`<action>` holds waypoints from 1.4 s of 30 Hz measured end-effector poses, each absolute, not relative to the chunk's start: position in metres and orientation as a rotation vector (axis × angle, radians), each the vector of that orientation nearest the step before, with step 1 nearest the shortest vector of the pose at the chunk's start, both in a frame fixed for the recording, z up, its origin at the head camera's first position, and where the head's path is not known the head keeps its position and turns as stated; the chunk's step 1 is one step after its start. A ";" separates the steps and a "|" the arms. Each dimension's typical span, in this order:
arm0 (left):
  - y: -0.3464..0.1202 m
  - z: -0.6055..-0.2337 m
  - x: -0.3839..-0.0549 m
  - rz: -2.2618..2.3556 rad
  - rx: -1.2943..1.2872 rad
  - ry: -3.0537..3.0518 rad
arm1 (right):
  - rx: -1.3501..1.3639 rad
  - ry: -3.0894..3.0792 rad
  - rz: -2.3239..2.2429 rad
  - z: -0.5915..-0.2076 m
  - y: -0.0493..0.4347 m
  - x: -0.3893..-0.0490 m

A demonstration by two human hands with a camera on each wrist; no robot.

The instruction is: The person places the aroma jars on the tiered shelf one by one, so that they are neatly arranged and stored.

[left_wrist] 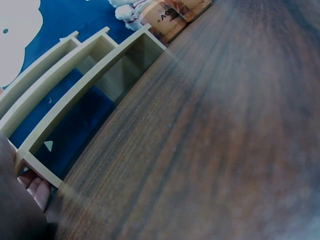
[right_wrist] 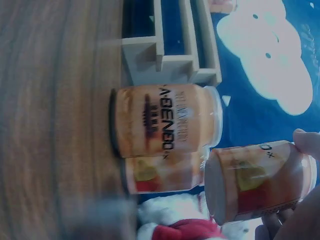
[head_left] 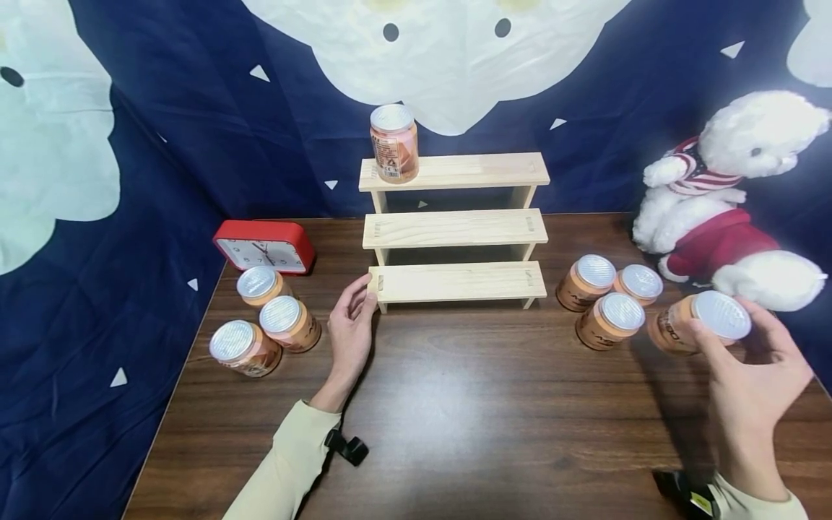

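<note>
My right hand [head_left: 747, 375] grips an orange-labelled jar [right_wrist: 257, 182] with a pale lid around its upper part. In the right wrist view this jar is raised above the table, its base showing. Close to it stand three similar jars, the nearest being the front jar [head_left: 607, 323]. My left hand [head_left: 352, 328] holds the left end of the lowest step of a three-tier wooden shelf [head_left: 455, 283], thumb and fingers at its edge. Some of its fingers [left_wrist: 37, 190] show beside the shelf's end in the left wrist view. One jar [head_left: 394, 144] stands on the top step, at the left.
On the left of the table [head_left: 442, 433] three more jars stand together, one of them a front-left jar [head_left: 245, 348]. Behind them is a red clock [head_left: 265, 247]. A white plush bear [head_left: 708, 209] in red sits at the back right, before a blue curtain [head_left: 195, 144].
</note>
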State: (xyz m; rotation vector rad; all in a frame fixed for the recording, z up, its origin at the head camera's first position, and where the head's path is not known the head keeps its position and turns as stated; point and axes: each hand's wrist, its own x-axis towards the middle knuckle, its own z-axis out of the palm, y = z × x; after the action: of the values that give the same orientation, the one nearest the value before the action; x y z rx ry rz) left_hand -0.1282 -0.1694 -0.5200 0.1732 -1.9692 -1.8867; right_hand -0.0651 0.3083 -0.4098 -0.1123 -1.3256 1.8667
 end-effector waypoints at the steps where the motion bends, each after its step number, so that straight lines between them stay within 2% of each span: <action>1: -0.171 -0.524 -0.130 -1.894 0.190 -1.969 | -0.090 -1.312 1.876 -0.407 0.307 -0.064; 4: -0.171 -0.526 -0.131 -1.905 0.197 -1.963 | -0.054 -1.330 1.868 -0.399 0.304 -0.062; 10: -0.160 -0.499 -0.118 -1.883 0.148 -1.955 | 0.016 -1.431 1.798 -0.387 0.301 -0.060; 20: -0.166 -0.514 -0.126 -1.869 0.179 -1.967 | 0.149 -1.477 1.830 -0.371 0.285 -0.070; 28: -0.158 -0.498 -0.120 -1.875 0.152 -1.950 | 0.191 -1.577 1.812 -0.362 0.266 -0.081; 36: -0.157 -0.490 -0.118 -1.872 0.241 -2.017 | 0.256 -1.701 1.793 -0.357 0.246 -0.098; 42: -0.158 -0.492 -0.118 -1.870 0.229 -1.996 | 0.159 -1.953 1.641 -0.346 0.227 -0.109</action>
State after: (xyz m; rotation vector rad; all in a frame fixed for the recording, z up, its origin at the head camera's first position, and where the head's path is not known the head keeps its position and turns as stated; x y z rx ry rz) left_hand -0.1176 -0.1578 -0.4916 0.2287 -1.9962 -1.8703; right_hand -0.1090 0.2274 -0.3459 0.1591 -1.9531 1.6410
